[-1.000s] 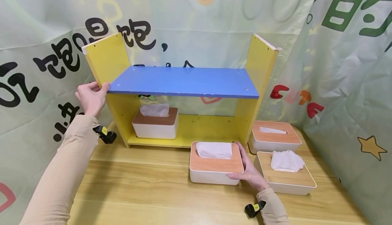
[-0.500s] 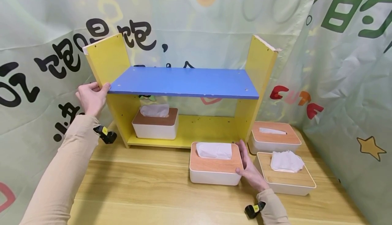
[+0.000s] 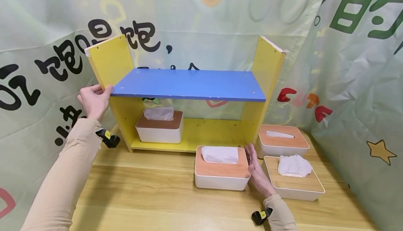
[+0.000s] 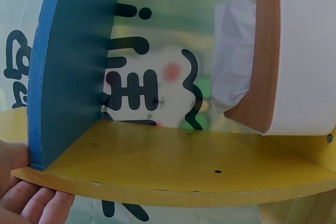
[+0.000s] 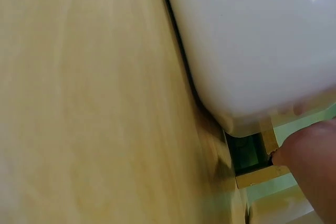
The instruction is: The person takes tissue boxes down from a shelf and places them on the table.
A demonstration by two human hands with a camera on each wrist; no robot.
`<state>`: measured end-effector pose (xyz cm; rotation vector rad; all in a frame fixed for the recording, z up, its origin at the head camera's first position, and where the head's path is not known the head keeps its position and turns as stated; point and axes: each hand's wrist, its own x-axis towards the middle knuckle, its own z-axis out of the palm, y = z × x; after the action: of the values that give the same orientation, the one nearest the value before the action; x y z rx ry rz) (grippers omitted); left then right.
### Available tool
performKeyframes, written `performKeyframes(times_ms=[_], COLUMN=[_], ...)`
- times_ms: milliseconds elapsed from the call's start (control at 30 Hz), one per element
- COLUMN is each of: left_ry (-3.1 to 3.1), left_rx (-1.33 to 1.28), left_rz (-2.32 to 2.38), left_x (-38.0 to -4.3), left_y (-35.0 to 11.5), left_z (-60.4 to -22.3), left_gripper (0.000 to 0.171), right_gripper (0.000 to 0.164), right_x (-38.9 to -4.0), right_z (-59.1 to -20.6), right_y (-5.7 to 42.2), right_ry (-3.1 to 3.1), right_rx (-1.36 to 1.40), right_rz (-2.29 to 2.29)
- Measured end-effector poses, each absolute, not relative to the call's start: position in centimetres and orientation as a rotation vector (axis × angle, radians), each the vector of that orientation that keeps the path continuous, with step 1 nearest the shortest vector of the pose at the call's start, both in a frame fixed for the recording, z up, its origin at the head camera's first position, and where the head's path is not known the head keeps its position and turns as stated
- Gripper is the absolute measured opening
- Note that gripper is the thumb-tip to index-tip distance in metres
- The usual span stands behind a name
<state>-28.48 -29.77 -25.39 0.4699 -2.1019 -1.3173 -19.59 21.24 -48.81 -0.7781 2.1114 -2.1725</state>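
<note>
My left hand (image 3: 94,101) grips the left side panel of a yellow shelf unit (image 3: 111,54), beside the front edge of its blue shelf (image 3: 189,82). In the left wrist view the thumb (image 4: 14,157) is at the blue board's edge, with fingers curled behind the yellow panel. On the table in front of the unit rests a white tissue box (image 3: 221,182) with a wood-look lid and a tissue sticking out. Beside its right end my right hand (image 3: 259,178) has its fingers straight. In the right wrist view the box's white wall (image 5: 262,40) fills the upper right.
A tissue box (image 3: 158,135) with a darker lid sits on the unit's lower board, at its left. Two more boxes, one behind (image 3: 283,150) and one in front (image 3: 297,193), stand right of the unit on the wooden table (image 3: 151,203). Printed cloth (image 3: 201,45) hangs behind.
My right thumb has come off the front of the near tissue box and drawn back toward the other fingers. The box and my left hand have stayed in place.
</note>
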Motion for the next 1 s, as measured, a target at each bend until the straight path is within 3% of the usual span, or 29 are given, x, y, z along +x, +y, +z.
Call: performKeyframes(times_ms=[267, 767, 1000], left_ry=[-2.1, -2.115, -2.118], left_rx=[0.466, 0.482, 0.483], left_rz=[-1.31, -1.303, -1.306], left_x=[-28.5, -28.6, -28.6], left_y=[-29.8, -29.8, -29.8], left_z=[-25.4, -25.1, -25.3], left_gripper=[0.048, 0.048, 0.047], right_gripper=[0.09, 0.06, 0.05], right_x=[-19.2, -19.1, -19.2], right_z=[-47.9, -45.1, -44.2], right_y=[20.8, 19.6, 19.2], right_ry=[2.187, 2.563, 2.61], right_rx=[-0.64, -0.434, -0.471], right_rz=[-2.17, -2.049, -2.183])
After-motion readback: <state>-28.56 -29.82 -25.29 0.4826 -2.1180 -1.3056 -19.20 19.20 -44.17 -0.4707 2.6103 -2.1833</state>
